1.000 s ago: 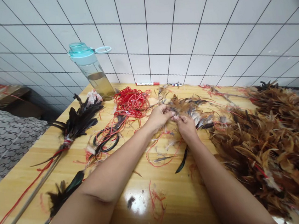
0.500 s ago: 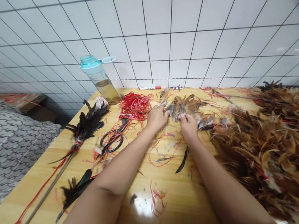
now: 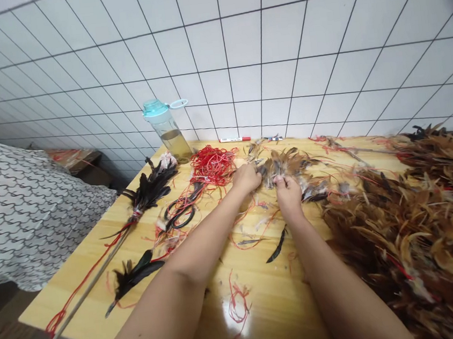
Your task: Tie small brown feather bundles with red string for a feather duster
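Observation:
Over a small pile of brown and grey feathers (image 3: 284, 162) on the far part of the table, both hands work close together. My right hand (image 3: 289, 192) is closed in a pinch on some feathers at the near edge of the pile. My left hand (image 3: 247, 178) is curled at the pile's left edge, with grey feathers at its fingertips; its far fingers are partly hidden. Beside my left hand lies a tangle of red string (image 3: 213, 164). Black-handled scissors (image 3: 180, 213) rest to the left, partly covered by string.
A large heap of brown feathers (image 3: 426, 224) covers the right side. On the left lies a stick (image 3: 88, 281) tipped with black feathers (image 3: 153, 185), overhanging the table edge. A water bottle (image 3: 172, 137) and a red-capped marker (image 3: 234, 139) stand and lie near the tiled wall.
The view has shifted, so the table items on the left appear farther right and slightly lower. Both hands stay at the feather pile, with only slight finger movement.

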`<control>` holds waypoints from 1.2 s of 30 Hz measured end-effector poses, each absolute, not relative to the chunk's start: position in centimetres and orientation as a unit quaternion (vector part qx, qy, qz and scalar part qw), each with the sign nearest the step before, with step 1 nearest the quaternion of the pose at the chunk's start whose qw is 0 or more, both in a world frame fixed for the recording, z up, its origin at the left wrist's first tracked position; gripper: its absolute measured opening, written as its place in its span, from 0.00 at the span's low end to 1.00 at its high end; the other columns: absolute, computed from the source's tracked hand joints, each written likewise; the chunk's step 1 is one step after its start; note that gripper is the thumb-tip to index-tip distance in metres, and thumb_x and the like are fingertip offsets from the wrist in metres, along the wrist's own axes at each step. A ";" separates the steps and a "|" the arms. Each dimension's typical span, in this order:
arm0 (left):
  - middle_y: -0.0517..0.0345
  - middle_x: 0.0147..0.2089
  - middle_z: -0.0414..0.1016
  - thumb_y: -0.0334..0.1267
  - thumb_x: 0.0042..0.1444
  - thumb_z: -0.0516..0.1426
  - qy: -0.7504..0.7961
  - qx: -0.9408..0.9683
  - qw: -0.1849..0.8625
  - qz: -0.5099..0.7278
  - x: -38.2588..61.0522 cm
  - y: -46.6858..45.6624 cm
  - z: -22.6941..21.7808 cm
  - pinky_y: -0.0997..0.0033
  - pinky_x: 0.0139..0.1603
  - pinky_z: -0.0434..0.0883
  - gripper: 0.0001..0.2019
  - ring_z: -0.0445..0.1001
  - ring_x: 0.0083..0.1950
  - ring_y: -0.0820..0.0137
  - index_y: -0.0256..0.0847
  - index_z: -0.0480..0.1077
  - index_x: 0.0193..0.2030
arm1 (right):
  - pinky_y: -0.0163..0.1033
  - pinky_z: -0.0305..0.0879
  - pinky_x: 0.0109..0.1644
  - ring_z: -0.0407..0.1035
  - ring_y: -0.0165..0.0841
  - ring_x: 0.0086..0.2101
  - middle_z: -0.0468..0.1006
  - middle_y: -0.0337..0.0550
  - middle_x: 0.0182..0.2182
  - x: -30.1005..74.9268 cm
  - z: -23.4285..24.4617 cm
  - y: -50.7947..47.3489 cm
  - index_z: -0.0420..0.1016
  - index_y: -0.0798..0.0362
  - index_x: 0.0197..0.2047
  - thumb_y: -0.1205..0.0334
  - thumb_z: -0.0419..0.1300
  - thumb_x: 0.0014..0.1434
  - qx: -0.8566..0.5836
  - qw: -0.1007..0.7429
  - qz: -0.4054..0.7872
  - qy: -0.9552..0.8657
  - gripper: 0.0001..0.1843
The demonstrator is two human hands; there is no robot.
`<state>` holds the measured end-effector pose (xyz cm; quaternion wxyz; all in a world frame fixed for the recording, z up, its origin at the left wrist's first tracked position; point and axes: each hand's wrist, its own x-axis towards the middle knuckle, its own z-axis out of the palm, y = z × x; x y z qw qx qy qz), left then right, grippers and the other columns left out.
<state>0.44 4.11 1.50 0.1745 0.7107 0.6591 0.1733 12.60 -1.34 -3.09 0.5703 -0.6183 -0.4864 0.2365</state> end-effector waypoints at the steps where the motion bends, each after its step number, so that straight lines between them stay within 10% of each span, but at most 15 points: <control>1: 0.50 0.30 0.74 0.38 0.49 0.55 0.655 0.704 0.194 0.194 -0.2 4.0 1.4 0.69 0.34 0.63 0.06 0.71 0.33 0.65 0.37 0.70 0.27 | 0.42 0.59 0.43 0.67 0.37 0.34 0.75 0.44 0.28 12.6 -3.1 -1.3 0.72 0.52 0.27 0.52 0.50 0.55 -0.620 0.566 0.237 -0.489 0.16; 7: 0.66 0.20 0.58 0.40 0.49 0.57 0.519 0.571 0.473 0.426 -4.1 2.1 1.3 0.77 0.24 0.52 0.11 0.55 0.22 0.79 0.38 0.61 0.23 | 0.43 0.59 0.42 0.67 0.38 0.33 0.75 0.46 0.27 12.3 -3.0 -1.4 0.72 0.52 0.27 0.51 0.49 0.56 -0.633 0.542 0.226 -0.504 0.17; 13: 0.67 0.23 0.64 0.40 0.39 0.67 0.363 0.428 0.647 0.516 -4.5 1.3 0.8 0.80 0.24 0.55 0.17 0.60 0.22 0.82 0.36 0.65 0.30 | 0.42 0.62 0.43 0.69 0.38 0.34 0.77 0.45 0.28 12.1 -2.9 -1.7 0.74 0.53 0.27 0.51 0.51 0.55 -0.615 0.527 0.232 -0.540 0.17; 36: 0.61 0.27 0.69 0.36 0.44 0.61 0.371 0.527 0.602 0.472 -1.5 0.6 -0.6 0.77 0.28 0.61 0.10 0.64 0.26 0.78 0.34 0.67 0.32 | 0.39 0.60 0.37 0.66 0.36 0.30 0.72 0.44 0.24 11.7 -3.0 -2.4 0.74 0.52 0.23 0.58 0.52 0.56 -0.643 0.447 0.158 -0.602 0.15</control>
